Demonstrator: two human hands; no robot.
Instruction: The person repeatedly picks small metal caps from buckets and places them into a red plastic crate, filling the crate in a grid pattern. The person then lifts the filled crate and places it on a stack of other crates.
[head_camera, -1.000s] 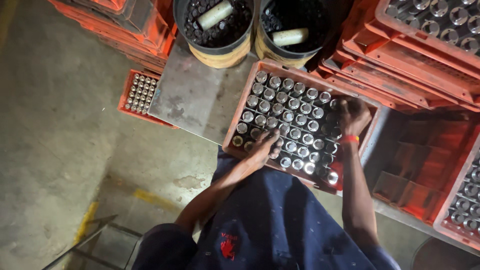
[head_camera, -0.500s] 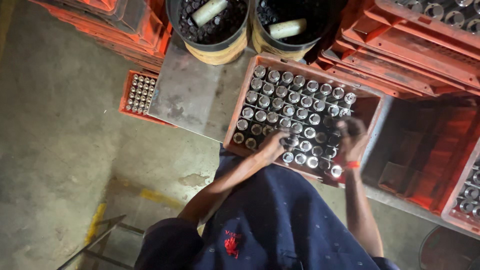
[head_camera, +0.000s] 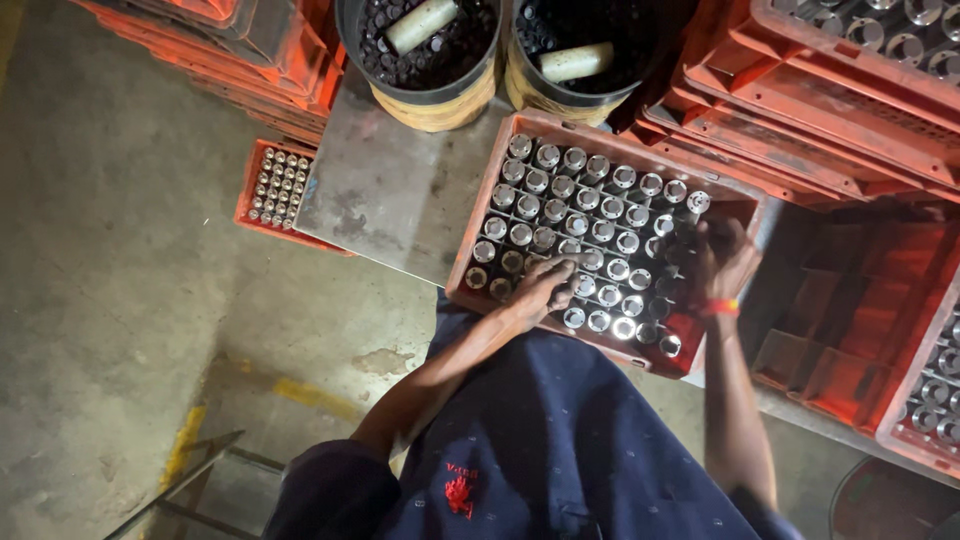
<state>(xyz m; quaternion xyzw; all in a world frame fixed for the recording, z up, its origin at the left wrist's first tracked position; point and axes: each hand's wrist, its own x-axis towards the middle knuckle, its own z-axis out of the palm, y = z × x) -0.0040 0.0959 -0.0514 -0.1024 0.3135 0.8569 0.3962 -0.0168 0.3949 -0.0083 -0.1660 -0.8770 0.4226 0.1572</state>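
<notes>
**A:** What is nearest the camera?

**B:** A dark blue shirt with a small red emblem (head_camera: 458, 492), seen from above. Two bare arms reach forward from it to an orange plastic crate (head_camera: 478, 230) resting on a grey metal tabletop (head_camera: 390, 190).

**A:** And the hands?

**B:** The left hand (head_camera: 540, 292) lies palm down on the crate's near rows, fingers curled over the shiny round metal caps (head_camera: 560, 190) of the containers standing upright in its grid. Whether it grips one, I cannot tell. The right hand (head_camera: 725, 258), an orange band at the wrist, is bent over the darker right-hand cells — its grasp is hidden too.

**A:** Which step does this look like?

**B:** Sorting or filling the crate's cells, I judge; the next move calls for a careful pinch on one cap among close neighbours.

**A:** Farther off?

**B:** Two black round buckets (head_camera: 420, 90) of dark bits, each with a pale cylinder, and stacked orange crates (head_camera: 800, 120) around.
</notes>
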